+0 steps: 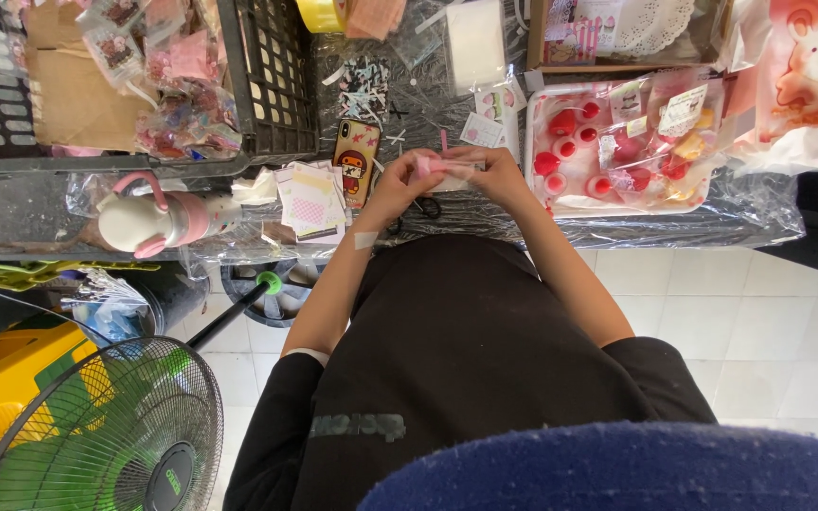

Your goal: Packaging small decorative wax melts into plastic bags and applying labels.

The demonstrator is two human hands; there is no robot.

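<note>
Two hands on one item: my left hand (398, 185) and my right hand (502, 173) both pinch a small pink packet (439, 167), fingers closed on its opposite ends, held just above the near edge of the plastic-covered table (759, 222).

Handling note, as I judge it: the packet looks thin and light, so I keep the pinch at the very ends, pull it flat and level between the hands, and hold it over the table so that anything slipping out lands there and not on the tiled floor (769, 322).

Packages and labels, by place:
- White tray (536, 151), right of my hands: round red and pink pieces, with clear bags of similar pieces lying across it, each bearing a small pale printed label.
- Pink bag with a white rabbit drawing (811, 61), far right.
- Stack of pale pink and yellow cards (310, 197), left of my hands, square-cornered, fanned.
- Phone in a yellow and red cartoon case (355, 156), beside the cards.
- Black crate (272, 85), upper left, with clear bags of pink items and brown card inside.
- Cardboard box (534, 38), top centre-right, holding a white lace doily and pink striped packs.
- White and pink flask (158, 220), lying on its side at the left.
- Green fan (97, 435), lower left, off the table.
</note>
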